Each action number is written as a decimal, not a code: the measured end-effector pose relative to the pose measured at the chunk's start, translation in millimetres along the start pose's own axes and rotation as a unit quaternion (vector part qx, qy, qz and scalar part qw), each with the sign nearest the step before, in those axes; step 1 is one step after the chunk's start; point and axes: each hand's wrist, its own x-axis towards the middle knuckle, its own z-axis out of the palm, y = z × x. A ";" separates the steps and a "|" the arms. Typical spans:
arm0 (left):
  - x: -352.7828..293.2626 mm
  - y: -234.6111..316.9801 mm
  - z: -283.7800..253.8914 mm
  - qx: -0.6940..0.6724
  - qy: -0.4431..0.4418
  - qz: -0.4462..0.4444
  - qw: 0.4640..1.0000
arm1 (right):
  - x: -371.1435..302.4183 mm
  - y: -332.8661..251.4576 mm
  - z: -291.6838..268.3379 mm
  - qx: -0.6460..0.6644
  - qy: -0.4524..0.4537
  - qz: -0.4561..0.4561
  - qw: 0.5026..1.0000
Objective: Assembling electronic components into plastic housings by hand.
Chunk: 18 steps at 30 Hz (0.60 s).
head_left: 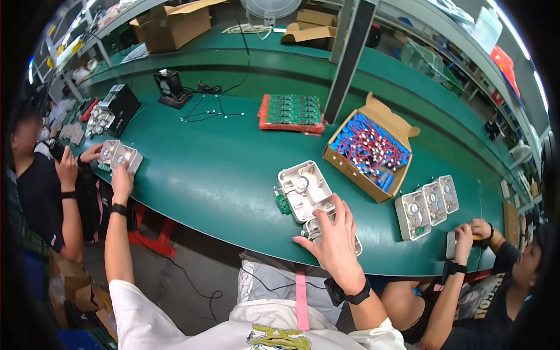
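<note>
Shows large pale capitals [482,298] running down the front of a dark shirt [496,312] at the lower right of the frame. Carries tiny dark script [252,336] beside a green cartoon print [281,338] on the white shirt [216,333] at bottom centre, too small to read. Bears a small pale mark [53,240] on the black shirt [39,201] at the lower left, likewise unreadable.

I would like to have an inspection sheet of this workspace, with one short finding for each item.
Surface: green bench, parts spread across it.
Workpieces: open white housings, a green circuit board beside one.
Clutter: cardboard box of blue wired parts, stacked circuit boards.
Left hand: fingers at the left-side housing.
Right hand: fingers spread over two housings.
Cables: thin wires and bunched black cable on the bench.
Surroundings: co-workers on both sides, an open carton beyond.
</note>
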 end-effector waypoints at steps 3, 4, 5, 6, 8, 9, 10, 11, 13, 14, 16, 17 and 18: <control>-27.4 34.0 -20.7 -0.012 0.011 0.034 0.999 | -5.0 8.3 -5.3 -0.006 0.008 -0.002 1.000; -43.1 76.1 -36.2 -0.043 -0.002 0.076 0.996 | -6.6 11.5 -6.2 -0.004 0.007 0.003 1.000; -60.8 114.6 -53.4 -0.072 -0.014 0.115 0.991 | -8.7 15.3 -7.1 -0.003 0.010 0.008 1.000; -77.9 144.4 -66.0 -0.105 -0.008 0.143 0.984 | -11.0 18.7 -8.8 -0.004 0.014 0.011 1.000; -110.2 195.9 -88.0 -0.156 -0.017 0.186 0.970 | -14.9 22.6 -10.9 -0.003 0.016 0.017 1.000; -124.9 218.3 -96.8 -0.174 -0.033 0.202 0.963 | -16.9 23.5 -12.3 -0.002 0.018 0.025 1.000; -137.9 238.9 -104.6 -0.187 -0.046 0.219 0.957 | -18.6 24.1 -13.5 0.000 0.022 0.033 0.999; -150.2 256.2 -109.7 -0.199 -0.059 0.234 0.950 | -20.1 24.4 -13.7 0.002 0.024 0.039 0.999; -168.0 288.5 -110.2 -0.209 -0.075 0.289 0.931 | -23.7 27.0 -14.5 0.001 0.030 0.053 0.998; -174.8 302.9 -110.4 -0.207 -0.077 0.292 0.931 | -25.6 27.5 -14.7 -0.003 0.036 0.065 0.997; -184.5 327.0 -109.4 -0.234 -0.086 0.352 0.902 | -29.3 28.4 -15.4 -0.008 0.043 0.084 0.995; -185.9 333.8 -107.0 -0.235 -0.089 0.358 0.899 | -29.8 26.1 -14.3 -0.019 0.041 0.086 0.995; -186.6 340.4 -103.4 -0.237 -0.084 0.364 0.897 | -29.7 23.7 -13.2 -0.029 0.039 0.088 0.995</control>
